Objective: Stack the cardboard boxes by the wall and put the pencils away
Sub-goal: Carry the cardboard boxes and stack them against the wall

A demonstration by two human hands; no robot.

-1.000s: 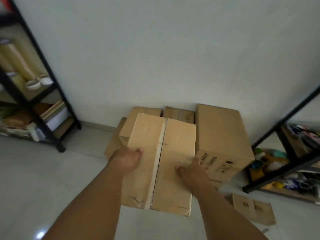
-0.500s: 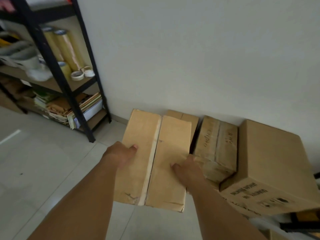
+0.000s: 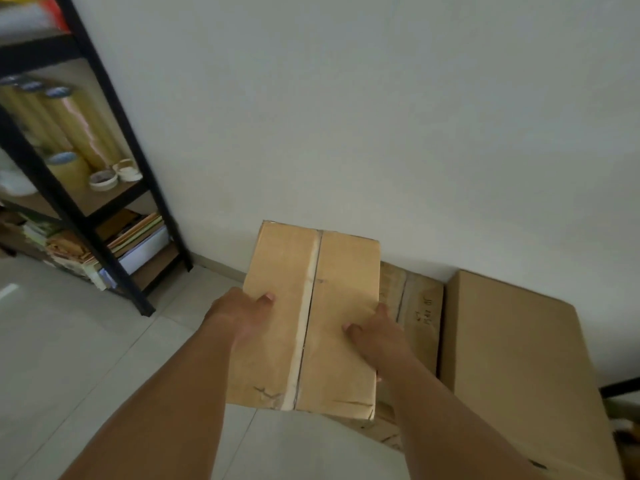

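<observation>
I carry a taped cardboard box (image 3: 332, 271) in front of me, close to the white wall. My left hand (image 3: 239, 315) grips its left side with the thumb on top. My right hand (image 3: 377, 332) grips its right side, thumb on the lid. Below and to the right a smaller box with handwriting (image 3: 420, 306) lies on the floor against the wall. A large cardboard box (image 3: 512, 348) stands beside it at the right. No pencils are in view.
A black metal shelf (image 3: 114, 188) stands at the left with tape rolls (image 3: 69, 133) and stacked paper (image 3: 135, 237). Grey tiled floor (image 3: 69, 358) stretches at the lower left. A dark shelf leg (image 3: 620, 388) shows at the far right edge.
The view has swung left with the carried box, so the floor boxes slid to the right and the left shelf came closer. Both hands keep their hold.
</observation>
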